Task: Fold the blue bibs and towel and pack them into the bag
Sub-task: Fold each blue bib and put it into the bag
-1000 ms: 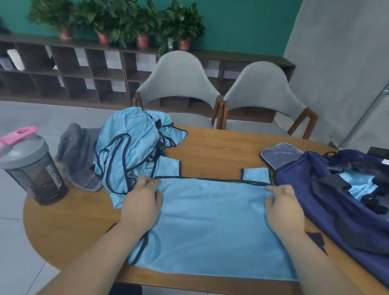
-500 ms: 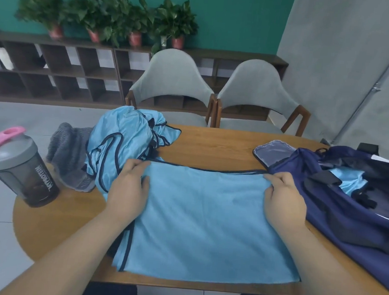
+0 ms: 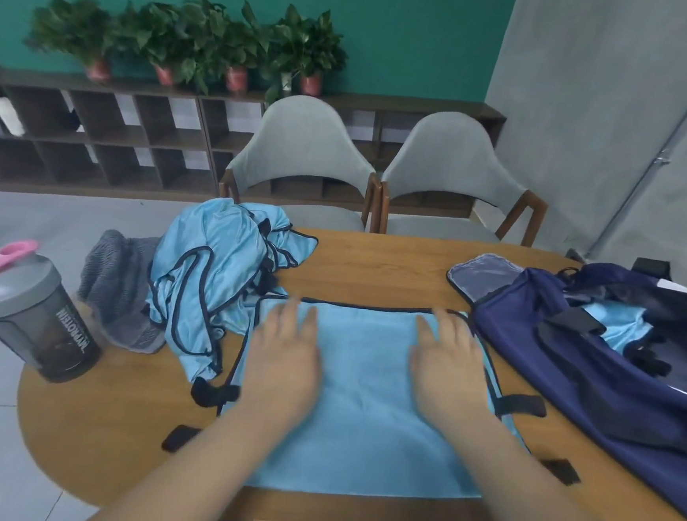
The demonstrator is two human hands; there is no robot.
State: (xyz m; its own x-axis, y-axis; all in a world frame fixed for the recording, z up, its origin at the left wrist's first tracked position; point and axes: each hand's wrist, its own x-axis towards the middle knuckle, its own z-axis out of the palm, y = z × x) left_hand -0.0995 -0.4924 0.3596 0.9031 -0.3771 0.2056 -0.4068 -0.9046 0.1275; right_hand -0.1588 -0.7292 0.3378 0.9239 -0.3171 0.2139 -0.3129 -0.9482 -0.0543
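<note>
My left grip point(image 3: 284, 362) and right grip point(image 3: 444, 371), spread flat, press one bib point(image 3: 361, 426) mid-fold; rightward the bag point(image 3: 610, 404) holds one blue piece point(image 3: 620, 323); leftward, bib heap point(image 3: 216, 283) and grey towel point(image 3: 114, 283) await folding.

Table point(image 3: 374, 262): wood, smooth, low sheen.
Flat bib point(image 3: 365, 385): thin blue cloth, matt, dark cloth edging.
Heaped bibs point(image 3: 210, 266): same cloth, slightly glossy on the creases.
Towel point(image 3: 114, 279): grey, ribbed, rough pile.
Bottle point(image 3: 49, 327): smoky clear plastic, matt grey lid.
Bag point(image 3: 570, 381): navy woven cloth, matt.
</note>
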